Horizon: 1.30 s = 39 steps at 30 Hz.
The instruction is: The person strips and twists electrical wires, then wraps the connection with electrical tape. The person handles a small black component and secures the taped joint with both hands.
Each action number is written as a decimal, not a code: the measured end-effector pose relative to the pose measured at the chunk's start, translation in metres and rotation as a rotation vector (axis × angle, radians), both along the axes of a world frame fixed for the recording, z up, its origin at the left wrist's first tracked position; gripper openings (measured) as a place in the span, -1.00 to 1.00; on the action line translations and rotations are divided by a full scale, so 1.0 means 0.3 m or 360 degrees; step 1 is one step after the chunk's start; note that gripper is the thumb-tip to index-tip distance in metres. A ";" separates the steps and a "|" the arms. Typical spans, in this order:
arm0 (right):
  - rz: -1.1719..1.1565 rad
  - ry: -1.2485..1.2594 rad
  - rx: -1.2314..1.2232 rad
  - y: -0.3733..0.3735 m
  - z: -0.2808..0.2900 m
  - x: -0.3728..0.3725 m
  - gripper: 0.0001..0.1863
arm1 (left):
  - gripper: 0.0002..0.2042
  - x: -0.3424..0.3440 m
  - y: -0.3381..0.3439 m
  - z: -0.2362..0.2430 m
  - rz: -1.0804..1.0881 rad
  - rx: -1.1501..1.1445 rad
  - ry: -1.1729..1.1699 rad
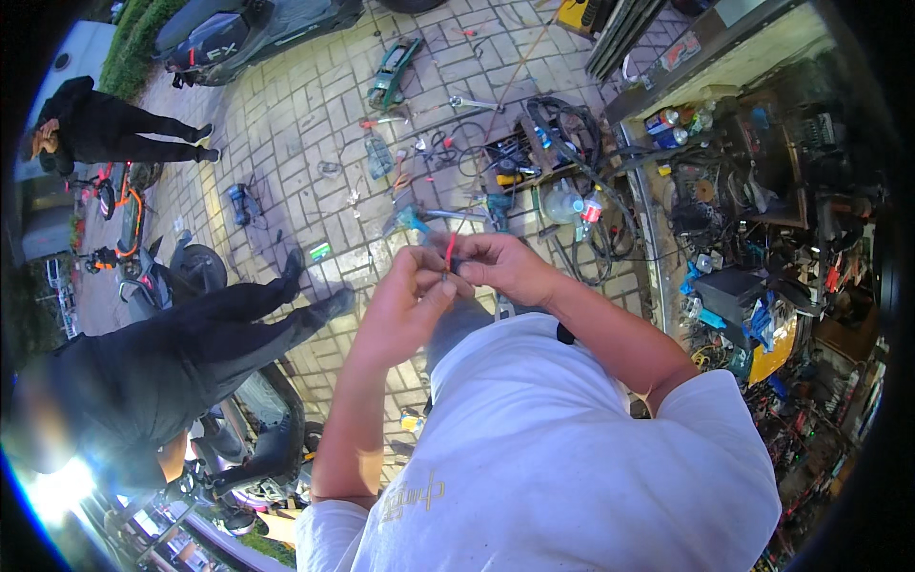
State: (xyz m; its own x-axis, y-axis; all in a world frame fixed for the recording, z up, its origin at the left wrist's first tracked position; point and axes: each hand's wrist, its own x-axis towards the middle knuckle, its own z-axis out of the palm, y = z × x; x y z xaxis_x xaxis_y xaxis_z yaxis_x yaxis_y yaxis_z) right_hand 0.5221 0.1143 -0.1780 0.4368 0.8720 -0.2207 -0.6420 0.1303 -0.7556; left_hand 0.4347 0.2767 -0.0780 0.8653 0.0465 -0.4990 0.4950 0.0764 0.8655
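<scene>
Close together in front of my body, both hands have their fingers pinched. A short red wire (450, 250) stands up between them, its lower end at the fingertips of my left hand (415, 291). My right hand (510, 267) meets it from the other side, thumb and fingers pressed together on the wire and a small dark bit beside it. The fingers partly cover where the pieces meet, so I cannot tell whether they are joined. Just beyond the hands, a blue-handled tool (412, 219) lies on the paving.
A tool tray (522, 157), cables (572, 124), a clear bottle (378, 153), a wrench (475, 103) and a green tool (393, 74) lie ahead. Cluttered shelves (753, 238) line the right. One person (191, 353) is close on my left, another (114, 124) farther off, near scooters (257, 33).
</scene>
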 end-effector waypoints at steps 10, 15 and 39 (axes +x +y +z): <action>-0.0484 -0.0581 -0.0158 0.033 0.054 -0.015 -0.71 | -0.71 -0.001 -0.024 -0.047 0.0731 -0.0125 -0.0139; -0.0414 -0.0247 -0.0028 0.006 0.080 -0.008 -0.72 | -0.67 0.008 -0.018 -0.026 0.0636 -0.0049 -0.0120; -0.0450 -0.1052 -0.0151 0.050 0.234 0.035 -0.61 | -0.80 0.028 -0.040 -0.064 0.0552 0.0858 -0.0596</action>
State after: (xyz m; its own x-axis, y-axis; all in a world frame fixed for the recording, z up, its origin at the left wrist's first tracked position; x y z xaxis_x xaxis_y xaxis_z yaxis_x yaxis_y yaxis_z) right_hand 0.5328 0.1292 -0.1078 0.7109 0.6963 0.0987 0.0018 0.1385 -0.9904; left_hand 0.4431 0.2646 -0.0972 0.8640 0.5034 -0.0040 0.1840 -0.3085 0.9333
